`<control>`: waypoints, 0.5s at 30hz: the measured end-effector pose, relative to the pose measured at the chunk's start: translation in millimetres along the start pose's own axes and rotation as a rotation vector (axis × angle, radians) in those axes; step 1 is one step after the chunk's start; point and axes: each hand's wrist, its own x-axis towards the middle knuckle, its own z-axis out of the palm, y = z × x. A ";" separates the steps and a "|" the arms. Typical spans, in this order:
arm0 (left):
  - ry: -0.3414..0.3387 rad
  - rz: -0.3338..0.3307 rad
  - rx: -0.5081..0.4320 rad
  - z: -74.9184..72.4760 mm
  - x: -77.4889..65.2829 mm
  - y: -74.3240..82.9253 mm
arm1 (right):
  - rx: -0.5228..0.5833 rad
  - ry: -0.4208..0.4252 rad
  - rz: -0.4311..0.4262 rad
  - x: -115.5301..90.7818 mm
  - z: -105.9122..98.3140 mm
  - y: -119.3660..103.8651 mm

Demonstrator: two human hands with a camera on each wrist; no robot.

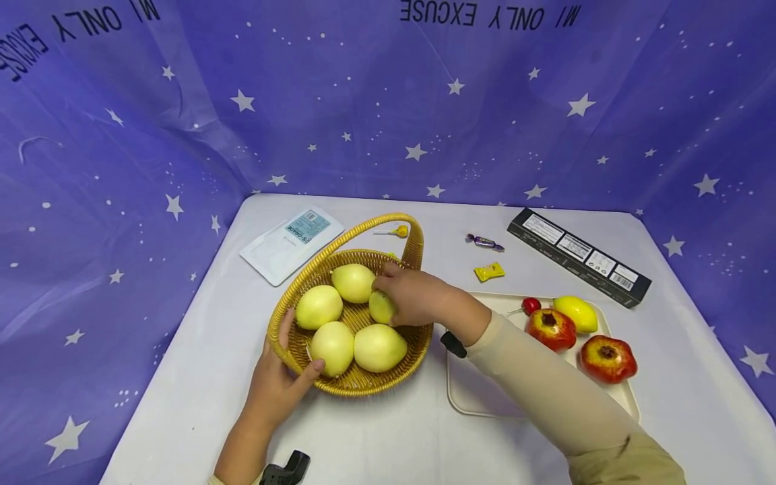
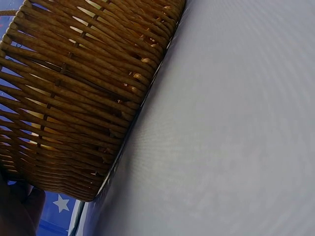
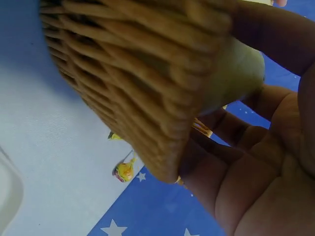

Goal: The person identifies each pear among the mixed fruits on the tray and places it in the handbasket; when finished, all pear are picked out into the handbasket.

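Note:
A yellow wicker basket (image 1: 358, 389) with a tall arched handle stands on the white table, several pale yellow-green pears (image 1: 379, 348) inside it. With its thumb over the near-left rim and fingers along the side, my left hand (image 1: 273, 384) grips the basket. My right hand (image 1: 415, 294) reaches over the right rim and holds a pear (image 1: 381, 308), partly covered by the fingers. In the right wrist view, the curled fingers surround this pear (image 3: 238, 73) just behind the rim. The left wrist view shows mostly the woven basket side (image 2: 83, 83).
Right of the basket, a cream tray (image 1: 479, 406) carries two pomegranates (image 1: 608, 359), a lemon (image 1: 576, 314) and a red lollipop (image 1: 531, 306). Behind lie a black box (image 1: 578, 256), wrapped candies (image 1: 488, 271), a yellow lollipop (image 1: 400, 231) and a white packet (image 1: 275, 252).

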 end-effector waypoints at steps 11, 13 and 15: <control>0.003 -0.041 0.100 -4.5 -4.9 3.6 | 0.093 0.275 -0.078 -68.8 5.4 -1.7; -0.005 -0.083 0.206 -11.6 -12.0 8.6 | 0.149 0.316 -0.066 -89.3 10.2 2.4; -0.028 -0.129 0.328 -22.4 -21.0 16.2 | 0.188 0.344 -0.012 -111.0 17.9 8.2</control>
